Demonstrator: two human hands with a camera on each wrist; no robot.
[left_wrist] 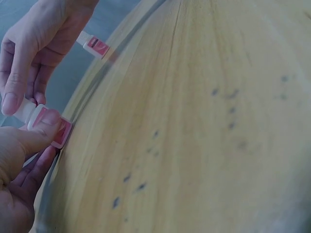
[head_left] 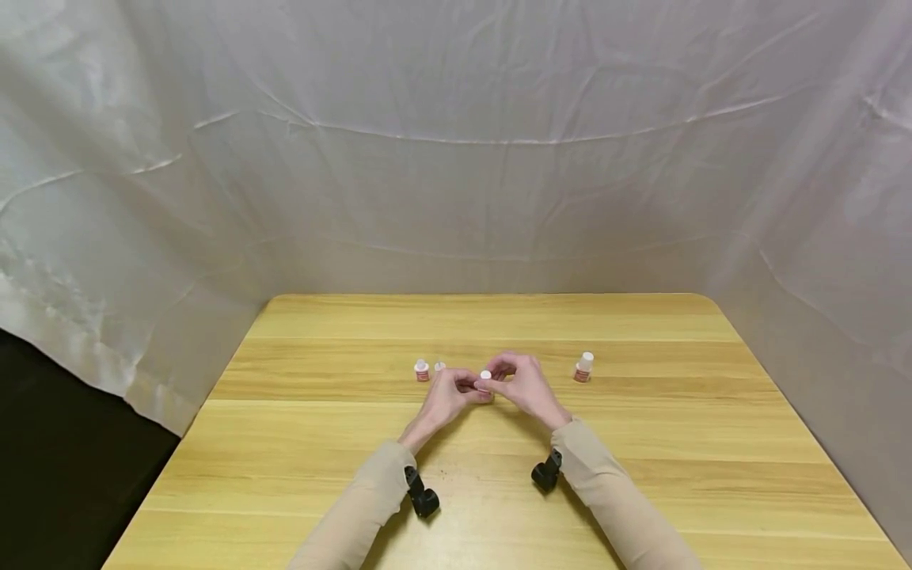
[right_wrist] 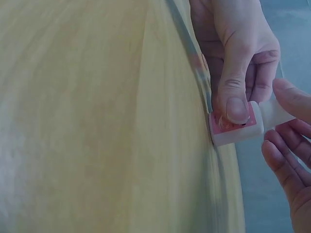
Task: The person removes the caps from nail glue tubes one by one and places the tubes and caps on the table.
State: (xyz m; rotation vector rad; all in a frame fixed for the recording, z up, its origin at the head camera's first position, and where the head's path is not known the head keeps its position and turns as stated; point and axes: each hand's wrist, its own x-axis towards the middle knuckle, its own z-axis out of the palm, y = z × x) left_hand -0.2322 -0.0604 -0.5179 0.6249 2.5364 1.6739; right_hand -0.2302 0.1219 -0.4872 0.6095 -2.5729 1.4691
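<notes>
A small white bottle with a red label (right_wrist: 235, 136) stands on the table between the two hands. My left hand (head_left: 447, 393) grips its body, the thumb lying across the label in the left wrist view. From the other side my right hand (head_left: 523, 385) pinches the tall white cap (right_wrist: 273, 114) with thumb and fingers. The cap sits on the bottle's neck. Seen from the head, most of the bottle's body is hidden by fingers, and only the cap's white top (head_left: 485, 374) stands out.
Right of the hands stands another capped bottle (head_left: 583, 368) with a red label. To their left is a similar bottle (head_left: 422, 370) with a shorter top, and beside it a small white top (head_left: 439, 366), partly hidden by my left hand. A pale curtain (head_left: 499, 198) hangs behind the wooden table (head_left: 677, 443).
</notes>
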